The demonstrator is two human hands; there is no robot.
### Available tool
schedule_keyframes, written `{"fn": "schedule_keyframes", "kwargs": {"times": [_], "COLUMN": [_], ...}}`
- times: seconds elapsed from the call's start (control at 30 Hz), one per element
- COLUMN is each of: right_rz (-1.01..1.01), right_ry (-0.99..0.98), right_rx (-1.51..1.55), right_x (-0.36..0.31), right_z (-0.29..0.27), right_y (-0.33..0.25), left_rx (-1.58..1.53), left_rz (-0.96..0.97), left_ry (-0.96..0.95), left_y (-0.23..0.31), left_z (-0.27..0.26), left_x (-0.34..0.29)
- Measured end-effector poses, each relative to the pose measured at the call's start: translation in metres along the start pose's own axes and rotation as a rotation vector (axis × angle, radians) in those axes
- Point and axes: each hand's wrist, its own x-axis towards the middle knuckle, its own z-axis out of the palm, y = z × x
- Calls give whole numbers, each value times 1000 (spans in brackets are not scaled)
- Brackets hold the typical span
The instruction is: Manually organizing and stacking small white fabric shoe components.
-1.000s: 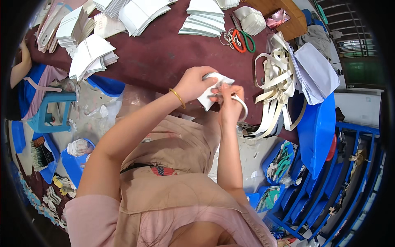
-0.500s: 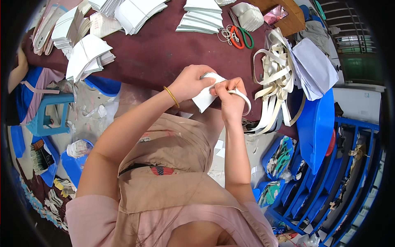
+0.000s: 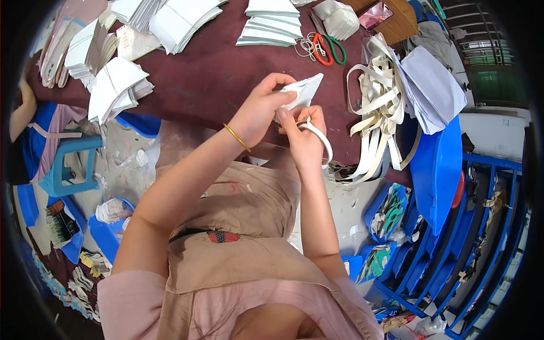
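Observation:
Above the near edge of the table, my left hand [image 3: 259,112] grips a small white cloth piece [image 3: 306,89] between thumb and fingers. The piece is tilted, one corner pointing up and away to the right. Just below it my right hand [image 3: 307,141] is closed, thumb and fingers pinched near the piece's lower edge. A cream strap [image 3: 327,149] comes out of the right hand and curls around its outer side. Its other end is hidden by my fingers, and I cannot tell whether the strap touches the piece.
Bundled white pieces [image 3: 116,85] lie at the left and back of the maroon-covered table [image 3: 198,79]. Red and green-handled scissors [image 3: 323,50] lie near a phone [image 3: 375,16]. Tangled cream straps [image 3: 377,107] hang over the right edge by a blue bin [image 3: 435,175]. A stool [image 3: 68,164] stands left.
The white piece has turned from hanging down toward me to pointing up and away. Both hands have shifted slightly left, the strap still at the right one.

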Motion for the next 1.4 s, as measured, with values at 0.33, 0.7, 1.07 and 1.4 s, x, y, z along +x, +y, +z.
{"fn": "schedule_keyframes", "kwargs": {"times": [0.33,0.7,1.07,1.4], "right_rz": [64,169,180,90], "right_ry": [-86,-133,-91,17], "right_rx": [193,547,551,497], "right_x": [4,1,1,-7], "right_z": [-1,-18,-19,-8], "right_y": [-4,4,15,23], "left_rx": [62,132,140,348], "left_rz": [-11,-97,-142,-31], "left_ry": [86,63,-163,-65], "left_y": [-12,-40,-26,-22], "left_z": [-1,-17,-24,-48], "left_x": [-6,11,5,9]}}
